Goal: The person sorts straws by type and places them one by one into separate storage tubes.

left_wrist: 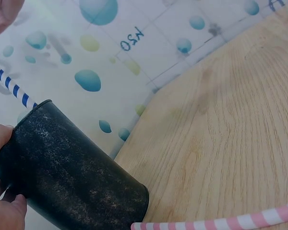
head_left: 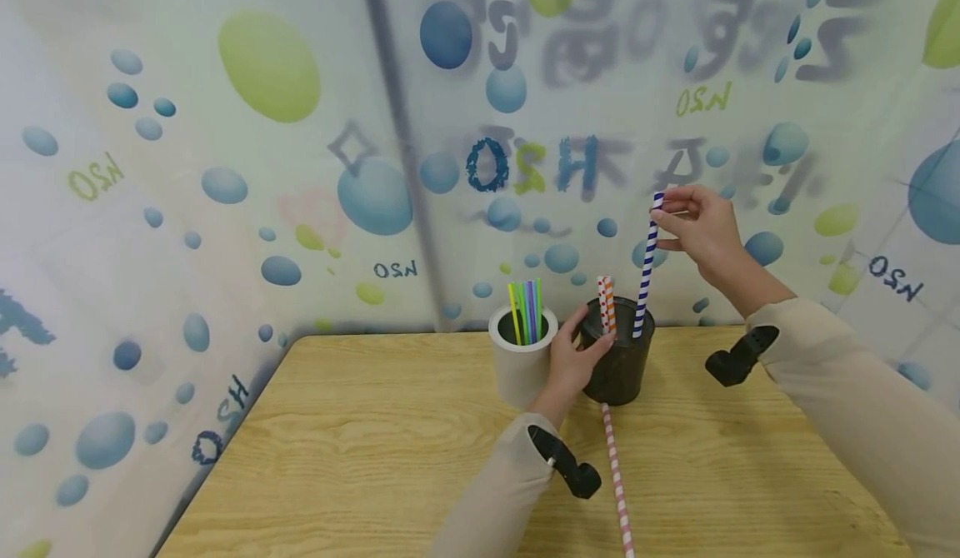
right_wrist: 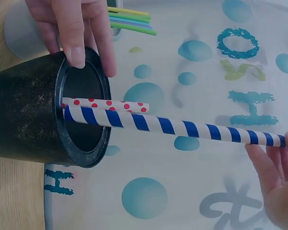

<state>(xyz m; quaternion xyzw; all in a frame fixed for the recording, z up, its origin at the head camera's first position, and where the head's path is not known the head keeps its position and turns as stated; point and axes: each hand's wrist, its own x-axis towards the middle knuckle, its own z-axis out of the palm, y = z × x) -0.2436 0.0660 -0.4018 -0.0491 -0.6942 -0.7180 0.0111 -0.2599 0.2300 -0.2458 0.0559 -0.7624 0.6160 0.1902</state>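
Observation:
My right hand (head_left: 701, 229) pinches the top end of a blue-and-white striped paper straw (head_left: 647, 271) between thumb and fingers. The straw stands nearly upright, its lower end inside the mouth of a black pot (right_wrist: 29, 115). My left hand (head_left: 573, 362) grips the pot near its rim, fingers over the edge in the right wrist view. Two shorter paper straws lean together in the pot: a red-dotted straw (right_wrist: 115, 104) and an orange-patterned straw (head_left: 611, 315). A pink-and-white striped straw (head_left: 617, 475) lies on the table, one end at the pot's base.
Left of the pot stands a white cup (head_left: 517, 375) holding several thin coloured plastic straws (head_left: 529, 312). Both stand near the back of the wooden table (head_left: 360, 441). A patterned curtain (head_left: 300, 150) with blue and green spots hangs behind it.

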